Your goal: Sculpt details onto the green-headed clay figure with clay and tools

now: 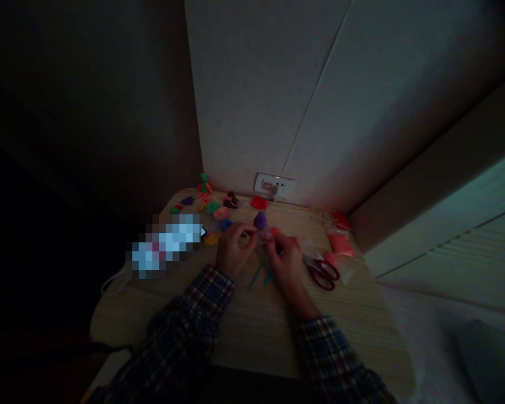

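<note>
Both hands meet above the middle of the table, fingers pinched on a thin clear plastic bag. My left hand closes thumb and forefinger at its left edge, and my right hand grips its right side. Just beyond the fingertips is a purple lump that looks like modelling clay; whether it sits in the bag or behind it I cannot tell. A small orange piece shows by my right fingers. Under the hands lie thin teal tools, partly hidden.
Red-handled scissors lie right of my right hand. Pink and red packets are at the right edge. A lit phone with a white cable is at left. Along the back are a small green-and-orange figure, coloured lumps and a wall socket.
</note>
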